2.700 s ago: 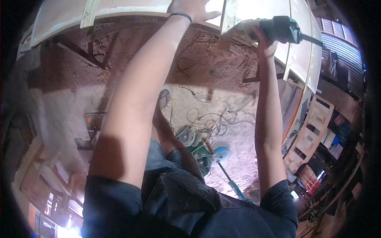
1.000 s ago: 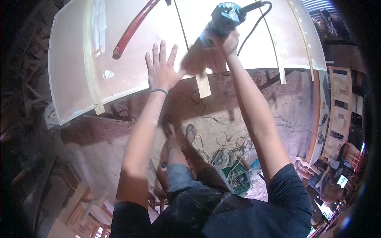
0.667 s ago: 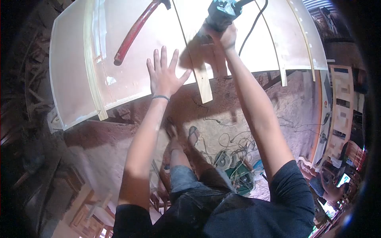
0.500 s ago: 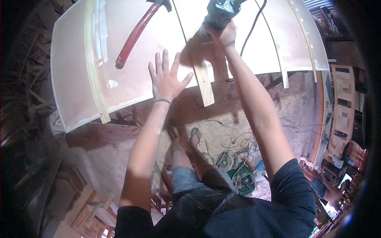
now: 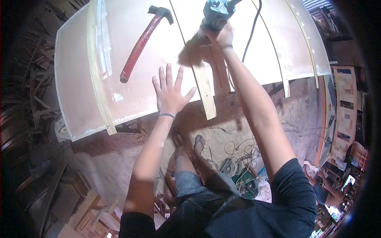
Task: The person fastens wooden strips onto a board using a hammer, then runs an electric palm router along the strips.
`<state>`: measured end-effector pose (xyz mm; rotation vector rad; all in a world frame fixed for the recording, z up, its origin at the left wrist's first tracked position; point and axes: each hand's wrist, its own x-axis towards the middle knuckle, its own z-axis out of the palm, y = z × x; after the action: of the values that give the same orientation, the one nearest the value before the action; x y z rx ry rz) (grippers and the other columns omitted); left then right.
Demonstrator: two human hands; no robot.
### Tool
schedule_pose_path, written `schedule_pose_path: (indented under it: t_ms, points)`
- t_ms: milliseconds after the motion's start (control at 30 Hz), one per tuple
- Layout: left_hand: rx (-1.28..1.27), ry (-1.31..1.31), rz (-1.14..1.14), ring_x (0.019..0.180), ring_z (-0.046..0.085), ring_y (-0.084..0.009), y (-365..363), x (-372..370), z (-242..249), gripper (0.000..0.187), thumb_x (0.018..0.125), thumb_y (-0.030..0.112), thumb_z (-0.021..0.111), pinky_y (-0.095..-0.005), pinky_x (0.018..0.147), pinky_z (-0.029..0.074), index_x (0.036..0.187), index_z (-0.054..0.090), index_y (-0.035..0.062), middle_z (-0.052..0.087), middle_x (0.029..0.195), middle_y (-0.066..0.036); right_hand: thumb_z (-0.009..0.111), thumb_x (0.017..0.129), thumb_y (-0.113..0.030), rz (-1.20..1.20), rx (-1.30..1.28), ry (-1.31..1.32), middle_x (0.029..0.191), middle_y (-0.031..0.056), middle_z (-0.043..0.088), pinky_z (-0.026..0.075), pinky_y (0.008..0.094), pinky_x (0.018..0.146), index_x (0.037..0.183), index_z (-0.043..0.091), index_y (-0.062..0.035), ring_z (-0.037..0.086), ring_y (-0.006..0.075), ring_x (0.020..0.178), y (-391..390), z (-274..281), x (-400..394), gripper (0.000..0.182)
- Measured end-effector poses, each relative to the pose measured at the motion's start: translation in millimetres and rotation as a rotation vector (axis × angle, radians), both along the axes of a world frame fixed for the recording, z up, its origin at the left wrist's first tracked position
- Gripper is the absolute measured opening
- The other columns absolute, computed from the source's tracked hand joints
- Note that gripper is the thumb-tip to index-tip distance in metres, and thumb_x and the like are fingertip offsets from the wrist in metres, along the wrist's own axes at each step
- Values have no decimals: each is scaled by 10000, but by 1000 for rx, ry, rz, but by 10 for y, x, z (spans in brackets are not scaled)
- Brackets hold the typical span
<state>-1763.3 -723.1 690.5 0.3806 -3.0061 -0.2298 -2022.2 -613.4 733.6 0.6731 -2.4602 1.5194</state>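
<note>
My left hand [image 5: 171, 93] lies flat with fingers spread on a pale plywood panel [image 5: 254, 51], close to its near edge. My right hand [image 5: 221, 35] grips a teal corded power tool [image 5: 215, 12] that rests on a narrow wooden strip [image 5: 203, 84]. The strip runs across the panel and sticks out past its near edge, just right of my left hand. The tool's black cable [image 5: 251, 31] trails over the panel to the right.
A red-handled claw hammer [image 5: 142, 43] lies on the panel, left of my hand. More thin strips [image 5: 100, 75] are fixed along the panel. Below lie a sawdust floor, tangled cables and a green machine [image 5: 238, 174]. Wooden frames [image 5: 344, 111] stand at right, where another person's hand [image 5: 325, 186] shows.
The view has tipped up, bringing the hammer's head into sight. My left hand slid slightly toward the panel's near edge. The tool moved a little farther along the strip.
</note>
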Motion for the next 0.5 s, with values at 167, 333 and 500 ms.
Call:
schedule_pose_path:
  t_ms: [167, 333, 500]
  points:
    - [8, -13, 3, 1535, 115, -439, 3, -10, 18, 862, 904, 699, 504, -668, 1195, 63, 1596, 321, 220, 174, 1662, -217, 848, 675, -435, -41, -22, 99, 1013, 112, 746, 554, 412, 854, 1099, 701, -115, 722, 293, 958, -119, -113, -203, 551]
    - [33, -28, 4, 1535, 119, -436, -7, -21, 41, 865, 893, 690, 525, -666, 1193, 68, 1596, 322, 229, 174, 1663, -215, 854, 661, -457, -28, 1, 8, 1029, 113, 748, 556, 418, 865, 1128, 688, -116, 721, 302, 982, -232, -29, -334, 602]
    - [42, -33, 2, 1532, 129, -439, -15, -28, 54, 867, 891, 688, 533, -667, 1189, 75, 1597, 320, 232, 169, 1665, -213, 873, 653, -423, -65, 22, 43, 1020, 116, 753, 557, 410, 879, 1124, 685, -103, 726, 296, 984, -364, -63, -503, 600]
